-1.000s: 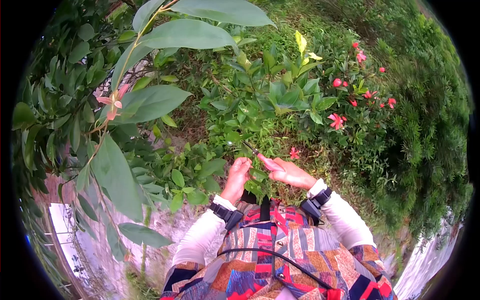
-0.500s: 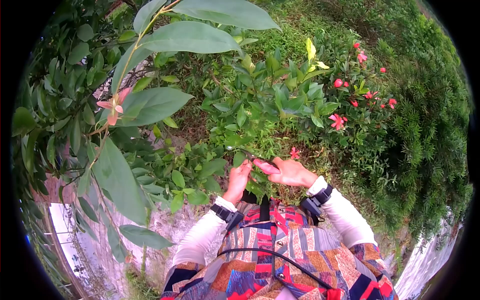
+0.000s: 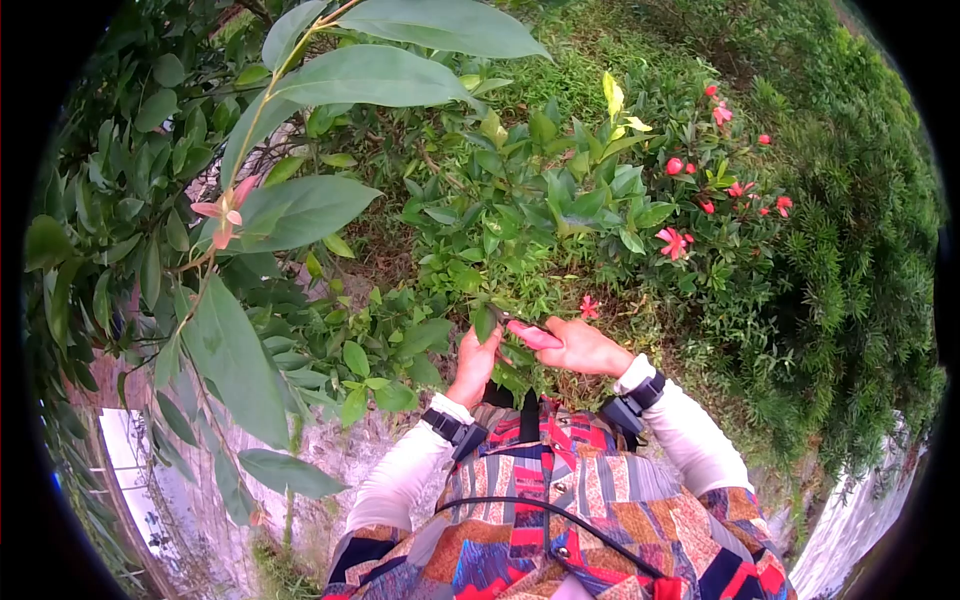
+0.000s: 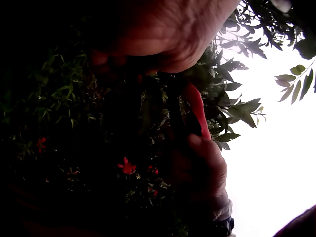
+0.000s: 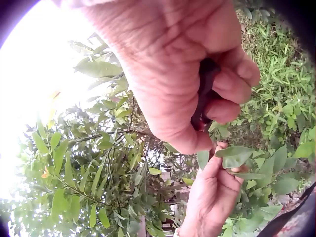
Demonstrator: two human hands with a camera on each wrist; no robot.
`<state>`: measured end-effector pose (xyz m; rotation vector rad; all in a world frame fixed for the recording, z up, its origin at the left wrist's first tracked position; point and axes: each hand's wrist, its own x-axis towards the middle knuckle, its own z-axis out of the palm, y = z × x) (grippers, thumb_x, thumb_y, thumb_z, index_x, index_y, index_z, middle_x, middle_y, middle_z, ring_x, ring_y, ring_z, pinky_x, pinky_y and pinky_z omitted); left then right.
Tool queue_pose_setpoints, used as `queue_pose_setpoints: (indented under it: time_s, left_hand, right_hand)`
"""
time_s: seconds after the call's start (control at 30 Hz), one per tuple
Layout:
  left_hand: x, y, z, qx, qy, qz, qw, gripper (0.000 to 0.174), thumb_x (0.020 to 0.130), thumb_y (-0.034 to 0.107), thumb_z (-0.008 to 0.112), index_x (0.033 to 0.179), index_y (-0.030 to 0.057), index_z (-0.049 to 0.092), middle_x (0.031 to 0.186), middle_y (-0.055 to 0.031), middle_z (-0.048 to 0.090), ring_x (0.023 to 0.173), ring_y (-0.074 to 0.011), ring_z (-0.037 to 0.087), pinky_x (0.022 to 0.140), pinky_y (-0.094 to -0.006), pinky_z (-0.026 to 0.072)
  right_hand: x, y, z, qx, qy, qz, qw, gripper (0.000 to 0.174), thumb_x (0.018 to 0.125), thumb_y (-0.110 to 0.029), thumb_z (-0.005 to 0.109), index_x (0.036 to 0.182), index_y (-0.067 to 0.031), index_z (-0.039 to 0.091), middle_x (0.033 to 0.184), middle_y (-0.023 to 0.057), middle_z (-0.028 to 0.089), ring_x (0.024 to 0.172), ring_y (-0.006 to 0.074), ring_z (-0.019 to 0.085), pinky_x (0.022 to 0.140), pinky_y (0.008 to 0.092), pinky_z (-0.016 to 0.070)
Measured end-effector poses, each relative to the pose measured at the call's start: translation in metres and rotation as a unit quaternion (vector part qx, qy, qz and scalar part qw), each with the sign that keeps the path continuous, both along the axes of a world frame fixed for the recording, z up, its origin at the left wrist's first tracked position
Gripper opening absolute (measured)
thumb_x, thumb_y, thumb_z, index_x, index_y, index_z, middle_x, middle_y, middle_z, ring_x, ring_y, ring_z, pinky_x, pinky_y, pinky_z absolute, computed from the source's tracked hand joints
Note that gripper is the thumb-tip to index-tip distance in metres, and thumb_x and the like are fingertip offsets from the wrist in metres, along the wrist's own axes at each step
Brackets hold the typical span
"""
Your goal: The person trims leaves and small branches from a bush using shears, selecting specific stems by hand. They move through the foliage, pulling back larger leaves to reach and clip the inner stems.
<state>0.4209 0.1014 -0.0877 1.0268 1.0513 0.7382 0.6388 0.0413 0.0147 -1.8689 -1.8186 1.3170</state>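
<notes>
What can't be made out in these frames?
- Pruners: blades lost among foliage in head view; in right wrist view the right-hand grip covers all but a dark handle strip.
- Stem under the leaf pinched by the left-hand grip: hidden by foliage in head view; left wrist view is nearly black.
- Right wrist view, upper left: blown out by sky.

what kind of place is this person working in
Most likely an outdoor garden: leafy shrubs with red flowers stand beside grass. The right hand grips red-handled shears at a leaf that the left hand pinches.
</notes>
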Motion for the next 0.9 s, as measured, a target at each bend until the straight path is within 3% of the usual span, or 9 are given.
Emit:
queue_pose_setpoints:
  time_s: [0.1, 0.17, 0.5, 0.57, 0.9]
  left_hand:
    - [-0.001, 0.001, -0.001, -0.018, 0.006, -0.006, 1.0, 0.025, 0.102, 0.016, 0.058, 0.125, 0.0057, 0.057, 0.104, -0.0026, 0.065, 0.087, -0.0129, 0.063, 0.062, -0.0283, 0.0567]
    - [0.001, 0.0, 0.003, -0.019, -0.003, 0.01, 1.0, 0.021, 0.102, 0.01, 0.057, 0.122, 0.006, 0.058, 0.093, -0.0017, 0.062, 0.072, -0.0105, 0.061, 0.057, -0.0258, 0.0567]
    - [0.008, 0.001, 0.01, -0.002, -0.002, -0.021, 1.0, 0.02, 0.103, 0.015, 0.058, 0.12, 0.0061, 0.059, 0.089, -0.0011, 0.061, 0.068, -0.008, 0.057, 0.057, -0.0262, 0.0558]
    - [0.006, 0.003, 0.009, 0.001, -0.005, -0.043, 0.999, 0.025, 0.103, 0.016, 0.058, 0.126, 0.0084, 0.057, 0.099, -0.0016, 0.064, 0.08, -0.01, 0.062, 0.062, -0.0279, 0.0563]
    - [0.007, 0.0, 0.012, -0.02, -0.023, -0.031, 0.999, 0.021, 0.104, 0.016, 0.055, 0.123, 0.0093, 0.058, 0.097, -0.0006, 0.065, 0.081, -0.0107, 0.063, 0.063, -0.0284, 0.0553]
  right_hand:
    - [0.001, -0.006, -0.001, 0.017, 0.032, -0.013, 0.999, 0.049, 0.083, -0.043, 0.059, 0.1, 0.0027, 0.055, 0.089, 0.031, 0.067, 0.089, 0.0475, 0.066, 0.079, 0.0526, 0.0503]
    - [0.003, -0.011, 0.002, 0.057, 0.032, 0.003, 0.998, 0.044, 0.083, -0.039, 0.06, 0.096, 0.0023, 0.054, 0.085, 0.0302, 0.066, 0.085, 0.0488, 0.066, 0.076, 0.0539, 0.0507]
    - [0.009, -0.031, 0.005, 0.127, -0.012, -0.002, 0.992, 0.038, 0.081, -0.033, 0.061, 0.094, -0.0005, 0.046, 0.076, 0.0297, 0.064, 0.077, 0.0493, 0.065, 0.07, 0.056, 0.0505]
    - [0.009, -0.032, 0.008, 0.13, -0.018, -0.013, 0.991, 0.038, 0.08, -0.032, 0.061, 0.093, -0.0003, 0.045, 0.073, 0.0296, 0.064, 0.075, 0.0495, 0.064, 0.069, 0.0558, 0.0506]
    - [0.005, -0.027, -0.003, 0.089, -0.039, -0.028, 0.995, 0.042, 0.078, -0.035, 0.061, 0.095, 0.0006, 0.047, 0.076, 0.0302, 0.064, 0.077, 0.0492, 0.065, 0.073, 0.0552, 0.0504]
